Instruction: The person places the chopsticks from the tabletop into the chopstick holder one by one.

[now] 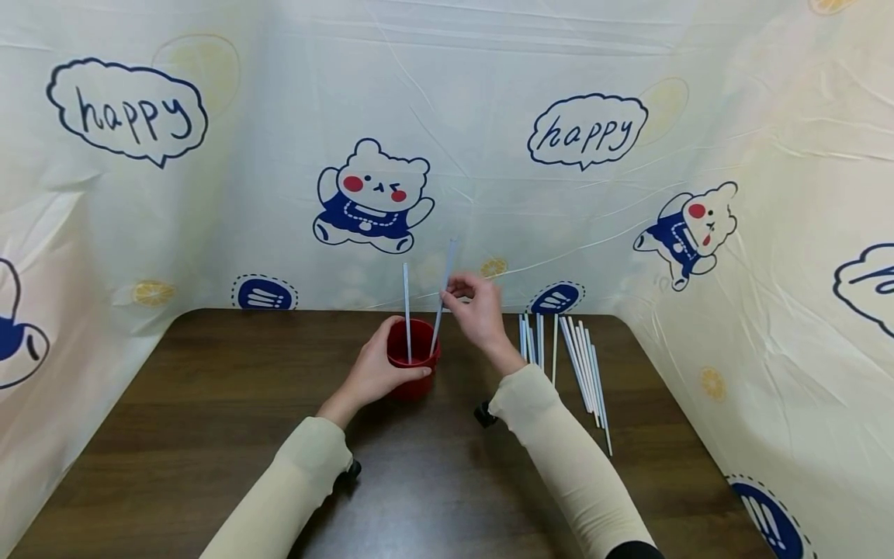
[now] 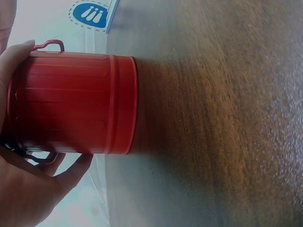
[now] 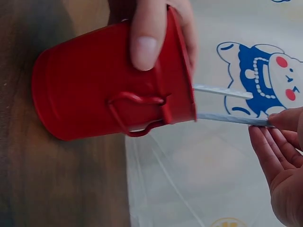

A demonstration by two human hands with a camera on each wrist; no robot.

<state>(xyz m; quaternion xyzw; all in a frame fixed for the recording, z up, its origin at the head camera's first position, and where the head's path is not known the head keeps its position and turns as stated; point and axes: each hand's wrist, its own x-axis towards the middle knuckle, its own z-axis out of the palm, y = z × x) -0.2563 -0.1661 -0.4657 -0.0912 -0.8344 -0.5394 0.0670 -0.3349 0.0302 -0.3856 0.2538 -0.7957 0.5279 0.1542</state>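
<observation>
A small red bucket [image 1: 414,380] with a looped side handle [image 3: 137,97] stands upright on the table. My left hand [image 1: 377,365] grips it near the rim, its thumb lying across the near side. Inside leans a thin pale stick [image 1: 407,310], straw-like, its upper part above the rim. My right hand [image 1: 478,310] pinches a second thin pale-blue stick [image 3: 227,117] between thumb and fingers. That stick's lower end is inside the bucket and it tilts to the right. In the left wrist view the ribbed wall of the bucket [image 2: 71,101] shows, with left fingers [image 2: 75,172] around it.
Several loose pale sticks [image 1: 585,365] lie in a spread on the brown wooden table [image 1: 209,435], right of my right forearm. The forearm partly covers some of them. A pale printed cloth [image 1: 482,93] with bears and lettering hangs behind the table and along both sides.
</observation>
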